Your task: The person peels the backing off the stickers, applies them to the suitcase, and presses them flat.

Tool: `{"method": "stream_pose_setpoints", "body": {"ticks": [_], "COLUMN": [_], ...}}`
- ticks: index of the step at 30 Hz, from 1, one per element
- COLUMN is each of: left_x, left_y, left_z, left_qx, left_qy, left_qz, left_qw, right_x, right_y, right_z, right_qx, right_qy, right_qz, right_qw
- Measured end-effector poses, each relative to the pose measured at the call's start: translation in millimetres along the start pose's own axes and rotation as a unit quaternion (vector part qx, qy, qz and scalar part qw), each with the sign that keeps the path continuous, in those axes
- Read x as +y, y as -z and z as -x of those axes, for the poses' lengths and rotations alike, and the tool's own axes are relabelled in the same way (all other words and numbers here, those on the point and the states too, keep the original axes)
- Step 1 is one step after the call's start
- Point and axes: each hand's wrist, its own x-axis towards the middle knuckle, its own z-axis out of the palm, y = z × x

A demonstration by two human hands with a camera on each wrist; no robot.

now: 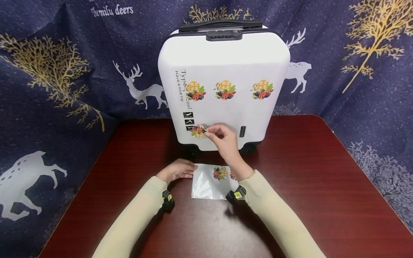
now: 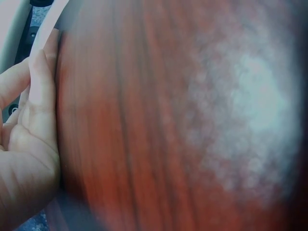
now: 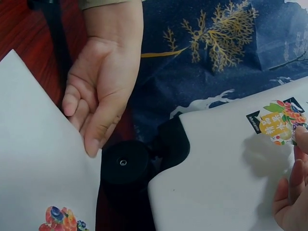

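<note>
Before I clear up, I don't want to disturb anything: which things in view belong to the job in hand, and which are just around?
Job in hand:
fruit sticker, pinched by the right hand
sticker sheet, held at its edge by the left hand
white suitcase, with three similar stickers in a row

Just around:
patterned cloth behind
table underneath
wrist cameras, worn

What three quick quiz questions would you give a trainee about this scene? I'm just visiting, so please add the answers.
1. What does the right hand pinch between thumb and finger?
2. True or false: the left hand grips the handle of the suitcase.
3. Fill in: above the right hand, a row of ___ stickers runs across the suitcase's front.

Key:
1. A fruit sticker.
2. False; it holds the edge of the white sheet.
3. Three.
</note>
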Motion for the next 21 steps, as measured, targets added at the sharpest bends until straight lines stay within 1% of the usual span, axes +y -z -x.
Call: {"method": "stream_pose_setpoints", "body": {"ticks": [5, 9, 13, 21], "left_x": [0.3, -0.2, -0.1, 0.8], "left_y": [0.2, 0.7, 1.0, 0.3], "left_z": [-0.2, -0.3, 0.5, 2.9], "left_qx": [0.000, 0.000, -0.001, -0.001], "left_qy": [0.000, 0.002, 0.000, -0.006], "left_qz": [0.000, -0.002, -0.002, -0.002], "left_qw": [1.0000, 1.0000, 1.0000, 1.0000], "right_x": [-1.3, -2.6, -5.5, -8.5], "right_y": [-1.6, -3.5, -5.5, -9.3], "right_z": [-1.8, -3.2, -4.4, -7.2], "right_qx": [0.009, 0.017, 0.032, 0.059], "right_qy": [0.010, 0.021, 0.024, 0.030], "right_qz": [-0.008, -0.002, 0.005, 0.001], "right_qw": [1.000, 1.000, 0.999, 0.998]}}
